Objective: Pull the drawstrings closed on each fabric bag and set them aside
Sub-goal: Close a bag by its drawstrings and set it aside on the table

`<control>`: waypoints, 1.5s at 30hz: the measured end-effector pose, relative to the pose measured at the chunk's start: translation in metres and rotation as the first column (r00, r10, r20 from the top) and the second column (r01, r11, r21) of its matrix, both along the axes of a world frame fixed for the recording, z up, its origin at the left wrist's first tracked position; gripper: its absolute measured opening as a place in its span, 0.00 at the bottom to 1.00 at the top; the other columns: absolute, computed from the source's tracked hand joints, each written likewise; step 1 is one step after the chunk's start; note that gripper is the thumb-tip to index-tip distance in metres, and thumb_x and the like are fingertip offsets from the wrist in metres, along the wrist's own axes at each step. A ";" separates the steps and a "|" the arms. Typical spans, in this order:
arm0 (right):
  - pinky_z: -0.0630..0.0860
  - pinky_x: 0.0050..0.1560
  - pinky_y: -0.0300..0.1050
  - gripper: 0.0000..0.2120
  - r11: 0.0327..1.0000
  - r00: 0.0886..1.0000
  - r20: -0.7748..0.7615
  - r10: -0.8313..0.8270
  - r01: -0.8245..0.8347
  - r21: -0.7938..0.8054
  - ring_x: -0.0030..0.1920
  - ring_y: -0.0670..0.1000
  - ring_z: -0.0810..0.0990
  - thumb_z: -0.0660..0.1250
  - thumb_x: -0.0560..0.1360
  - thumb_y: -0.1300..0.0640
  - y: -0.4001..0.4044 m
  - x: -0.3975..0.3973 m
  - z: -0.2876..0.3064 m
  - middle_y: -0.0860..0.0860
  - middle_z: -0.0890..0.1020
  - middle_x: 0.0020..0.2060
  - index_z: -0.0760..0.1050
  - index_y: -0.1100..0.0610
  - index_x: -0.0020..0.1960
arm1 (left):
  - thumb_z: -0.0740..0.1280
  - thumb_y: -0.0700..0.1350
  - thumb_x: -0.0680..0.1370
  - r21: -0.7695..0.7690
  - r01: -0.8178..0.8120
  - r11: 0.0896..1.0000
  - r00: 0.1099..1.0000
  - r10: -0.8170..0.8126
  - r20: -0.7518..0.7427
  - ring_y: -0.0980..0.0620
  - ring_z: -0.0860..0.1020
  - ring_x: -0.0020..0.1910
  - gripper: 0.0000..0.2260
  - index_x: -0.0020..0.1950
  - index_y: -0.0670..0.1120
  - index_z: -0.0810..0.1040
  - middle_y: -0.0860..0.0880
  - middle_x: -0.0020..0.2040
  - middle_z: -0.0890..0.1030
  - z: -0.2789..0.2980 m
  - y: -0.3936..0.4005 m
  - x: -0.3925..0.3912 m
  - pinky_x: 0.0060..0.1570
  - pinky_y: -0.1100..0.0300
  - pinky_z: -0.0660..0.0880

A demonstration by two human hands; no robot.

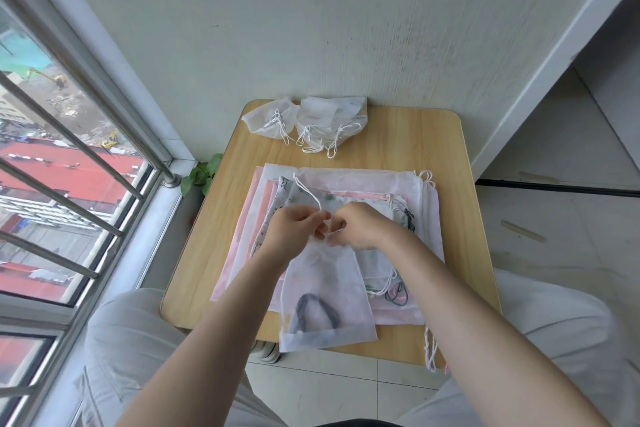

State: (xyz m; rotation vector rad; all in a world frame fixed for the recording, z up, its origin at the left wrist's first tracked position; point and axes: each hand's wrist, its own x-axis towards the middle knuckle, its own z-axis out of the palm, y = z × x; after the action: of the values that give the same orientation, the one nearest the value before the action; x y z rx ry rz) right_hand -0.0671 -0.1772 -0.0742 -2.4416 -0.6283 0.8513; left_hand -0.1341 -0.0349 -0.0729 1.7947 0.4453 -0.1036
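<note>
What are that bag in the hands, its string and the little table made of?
The bag looks like thin, matte, non-woven fabric: it is translucent, with a dark shape showing through. The string seems to be white twisted cord, likely cotton or polyester. The table shows a pale wood-grain pattern with a smooth, even sheen, so probably laminate over board rather than solid wood.

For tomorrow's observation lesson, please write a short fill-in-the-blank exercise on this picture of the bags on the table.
1. Both hands, left hand and right hand, work at the ____ end of the white bag.
2. The closed bags lie at the table's ____ edge, by the wall.
3. The wooden table stands to the ____ of the window.

Missing words: top; far; right
</note>
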 end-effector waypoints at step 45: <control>0.74 0.48 0.40 0.06 0.853 0.931 -0.137 -0.338 0.365 0.373 0.48 0.47 0.80 0.65 0.76 0.59 -0.008 0.010 -0.001 0.48 0.82 0.45 0.81 0.56 0.50 | 0.76 0.37 0.71 -0.028 0.205 0.978 0.971 -0.207 -0.118 0.47 0.84 0.50 0.08 0.49 0.45 0.85 0.45 0.45 0.86 -0.003 0.023 0.019 0.60 0.55 0.77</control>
State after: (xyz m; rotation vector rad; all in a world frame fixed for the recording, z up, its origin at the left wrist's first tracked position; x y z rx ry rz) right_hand -0.0572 -0.1852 -0.0753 -2.0599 -0.2744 0.5853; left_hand -0.1149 -0.0117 -0.0754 1.8214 0.3416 -0.3611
